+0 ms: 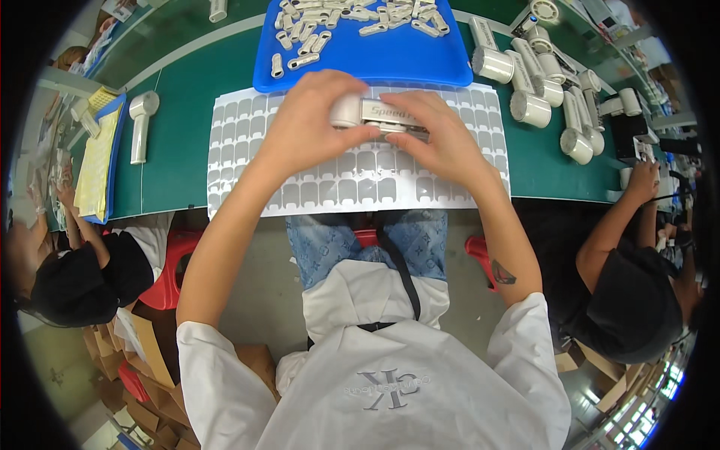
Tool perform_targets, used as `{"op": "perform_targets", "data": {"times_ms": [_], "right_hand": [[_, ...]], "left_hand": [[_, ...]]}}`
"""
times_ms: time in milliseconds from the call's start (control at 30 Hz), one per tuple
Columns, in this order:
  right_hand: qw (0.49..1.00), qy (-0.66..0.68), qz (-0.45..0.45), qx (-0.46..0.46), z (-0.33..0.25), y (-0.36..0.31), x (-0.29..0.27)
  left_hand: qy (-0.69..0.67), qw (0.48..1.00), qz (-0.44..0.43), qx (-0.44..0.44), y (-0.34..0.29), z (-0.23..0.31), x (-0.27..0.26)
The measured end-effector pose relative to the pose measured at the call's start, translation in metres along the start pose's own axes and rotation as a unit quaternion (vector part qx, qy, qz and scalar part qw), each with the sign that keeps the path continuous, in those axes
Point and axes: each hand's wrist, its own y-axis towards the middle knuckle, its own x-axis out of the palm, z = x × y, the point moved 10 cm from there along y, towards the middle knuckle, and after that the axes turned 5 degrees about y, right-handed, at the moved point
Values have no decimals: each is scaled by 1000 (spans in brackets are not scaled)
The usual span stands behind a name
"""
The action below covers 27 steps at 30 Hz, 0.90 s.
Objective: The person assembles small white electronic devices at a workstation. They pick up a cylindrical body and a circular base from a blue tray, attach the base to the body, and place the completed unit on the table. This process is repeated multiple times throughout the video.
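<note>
Long axis crosswise, round head (346,111) toward left hand (309,120), white device (382,112) is gripped by half-curled hands. Beyond these, white parts (321,42) are held in blue tray (360,64).

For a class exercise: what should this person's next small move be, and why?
Perhaps press the white piece against the white device: the left hand grips its round end, the right hand its handle, both thumbs beside that piece.

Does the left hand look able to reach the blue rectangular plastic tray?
Probably yes: the tray lies just beyond the left hand, nothing visible between, though this hand holds the white cylinder-headed device.
</note>
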Motion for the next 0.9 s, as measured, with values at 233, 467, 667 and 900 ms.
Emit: {"op": "perform_targets", "data": {"times_ms": [233, 467, 667, 900], "right_hand": [[997, 53, 19, 55, 10, -9, 4], [996, -10, 88, 23, 4, -18, 5], [993, -9, 120, 5, 4, -18, 4], [992, 15, 110, 55, 10, -12, 4]], "left_hand": [[-7, 999, -33, 11, 3, -2, 27], [-40, 996, 22, 71, -5, -3, 30], [-47, 996, 28, 75, -6, -7, 30], [-31, 997, 14, 64, 3, -10, 28]]}}
